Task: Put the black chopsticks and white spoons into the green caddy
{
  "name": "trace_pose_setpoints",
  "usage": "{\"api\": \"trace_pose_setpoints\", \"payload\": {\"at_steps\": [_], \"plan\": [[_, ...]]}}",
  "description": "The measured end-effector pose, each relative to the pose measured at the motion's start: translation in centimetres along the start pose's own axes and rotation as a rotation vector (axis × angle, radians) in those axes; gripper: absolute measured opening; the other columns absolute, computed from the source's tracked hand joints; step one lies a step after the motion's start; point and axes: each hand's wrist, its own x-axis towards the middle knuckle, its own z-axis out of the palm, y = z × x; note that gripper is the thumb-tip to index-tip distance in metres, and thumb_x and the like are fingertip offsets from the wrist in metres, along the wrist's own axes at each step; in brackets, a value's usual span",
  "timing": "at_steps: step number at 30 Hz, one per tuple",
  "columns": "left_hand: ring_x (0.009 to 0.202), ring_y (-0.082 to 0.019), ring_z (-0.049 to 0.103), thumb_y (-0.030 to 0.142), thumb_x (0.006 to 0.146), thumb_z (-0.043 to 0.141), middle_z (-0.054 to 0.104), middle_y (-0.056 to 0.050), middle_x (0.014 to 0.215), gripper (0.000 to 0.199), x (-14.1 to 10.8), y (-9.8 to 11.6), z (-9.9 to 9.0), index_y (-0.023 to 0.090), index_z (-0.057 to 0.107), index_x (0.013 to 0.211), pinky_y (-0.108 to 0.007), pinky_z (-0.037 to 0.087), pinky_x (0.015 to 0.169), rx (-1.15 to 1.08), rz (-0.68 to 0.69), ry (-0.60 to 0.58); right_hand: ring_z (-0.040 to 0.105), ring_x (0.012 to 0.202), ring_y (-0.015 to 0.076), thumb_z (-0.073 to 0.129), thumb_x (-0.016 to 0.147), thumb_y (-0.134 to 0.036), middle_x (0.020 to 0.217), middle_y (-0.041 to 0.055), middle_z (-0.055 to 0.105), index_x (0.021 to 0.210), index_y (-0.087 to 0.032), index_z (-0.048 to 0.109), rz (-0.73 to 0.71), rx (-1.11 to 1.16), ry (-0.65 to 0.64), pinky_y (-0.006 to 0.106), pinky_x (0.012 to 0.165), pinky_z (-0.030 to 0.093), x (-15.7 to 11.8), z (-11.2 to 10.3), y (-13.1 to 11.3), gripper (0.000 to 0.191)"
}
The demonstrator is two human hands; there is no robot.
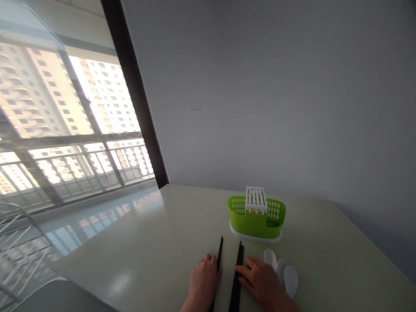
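Note:
My left hand has its fingers curled around a thin black chopstick; whether a second one lies with it cannot be made out. The chopstick's tip points away from me, towards the far side of the table. To its right lies a bundle of black chopsticks on the tabletop, running in the same direction. My right hand touches the right edge of this bundle with its fingertips, its fingers apart. Just beyond the right hand lie several white spoons, partly overlapping and partly hidden by that hand.
A green utensil basket with a white base stands farther back on the pale table. A white slatted rack sits across its top. Behind is a plain wall; a grey chair is at lower left.

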Motion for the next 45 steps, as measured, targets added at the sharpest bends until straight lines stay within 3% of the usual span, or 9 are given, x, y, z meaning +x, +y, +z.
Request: {"api": "trace_pose_setpoints", "payload": {"at_steps": [6,11,14,18,23,26,33,39,45], "plan": [[0.087,-0.024,0.064,0.006,0.082,0.033,0.065,-0.013,0.09,0.033,0.8,-0.7,0.2,0.014,0.062,0.092,-0.033,0.05,0.069,0.125,-0.041,0.016,0.057,0.087,0.02,0.053,0.086,-0.029,0.092,-0.0002,0.058,0.106,-0.034,0.057,0.002,0.009,0.002,0.027,0.066,0.039,0.0,0.0,0.0,0.021],[0.082,-0.024,0.065,0.012,0.08,0.038,0.067,-0.012,0.085,0.027,1.6,-1.4,-0.8,0.014,0.062,0.091,-0.032,0.048,0.068,0.065,-0.065,0.032,0.057,0.086,0.0199,0.052,0.085,-0.03,0.091,-0.0004,0.058,0.105,-0.034,0.057,0.0,0.029,-0.001,0.028,0.067,0.039,0.0,0.1,0.1,0.021],[0.078,-0.021,0.065,0.02,0.078,0.045,0.069,-0.008,0.081,0.022,2.0,-1.8,-2.9,0.017,0.062,0.092,-0.028,0.047,0.067,-0.121,-0.032,0.082,0.057,0.085,0.0193,0.052,0.085,-0.028,0.092,-0.0006,0.058,0.107,-0.033,0.057,0.017,0.06,0.004,0.028,0.067,0.04,0.0,0.2,0.2,0.023],[0.068,-0.013,0.062,0.019,0.076,0.046,0.067,-0.001,0.075,0.029,2.3,-2.0,-5.5,0.019,0.063,0.1,-0.021,0.045,0.064,-0.492,0.146,0.21,0.057,0.088,0.0189,0.052,0.084,-0.025,0.095,-0.0003,0.06,0.111,-0.031,0.055,0.035,0.104,0.028,0.028,0.071,0.041,-0.1,0.1,0.4,0.028],[0.047,-0.009,0.051,0.036,0.077,0.05,0.056,0.002,0.06,0.034,2.8,-1.9,-6.0,0.013,0.065,0.097,-0.02,0.045,0.045,-0.934,0.175,0.239,0.056,0.09,0.0193,0.05,0.086,-0.023,0.095,0.0002,0.061,0.11,-0.03,0.057,0.045,0.135,0.069,0.029,0.075,0.042,-0.1,0.1,0.6,0.026],[0.05,-0.01,0.051,0.043,0.076,0.053,0.056,0.001,0.06,0.04,2.9,-1.9,-5.9,0.011,0.066,0.096,-0.021,0.047,0.045,-1.05,0.179,0.247,0.056,0.09,0.0191,0.05,0.086,-0.022,0.096,0.0007,0.061,0.11,-0.029,0.057,0.049,0.162,0.101,0.029,0.076,0.042,0.0,0.1,0.7,0.026],[0.074,-0.014,0.062,0.039,0.078,0.053,0.069,-0.005,0.092,0.029,2.5,-2.7,-6.7,0.018,0.071,0.085,-0.02,0.049,0.061,-0.886,0.216,0.315,0.055,0.09,0.019,0.048,0.086,-0.02,0.095,0.0017,0.061,0.108,-0.027,0.059,0.056,0.183,0.117,0.029,0.077,0.042,-0.1,-0.3,0.8,0.025],[0.07,-0.014,0.063,0.04,0.079,0.051,0.071,-0.003,0.086,0.033,2.6,-2.6,-6.4,0.018,0.07,0.092,-0.021,0.049,0.064,-0.85,0.18,0.291,0.055,0.09,0.0179,0.048,0.086,-0.019,0.094,0.0012,0.062,0.107,-0.026,0.06,0.06,0.19,0.119,0.028,0.077,0.042,0.0,-0.2,0.9,0.024],[0.061,-0.011,0.058,0.039,0.078,0.05,0.068,0.0,0.075,0.027,2.1,-2.3,-7.1,0.018,0.067,0.079,-0.019,0.046,0.059,-0.772,0.208,0.302,0.056,0.089,0.0175,0.049,0.085,-0.018,0.093,0.0008,0.062,0.105,-0.027,0.06,0.058,0.177,0.134,0.027,0.077,0.042,-0.1,0.1,1.0,0.024]]}}
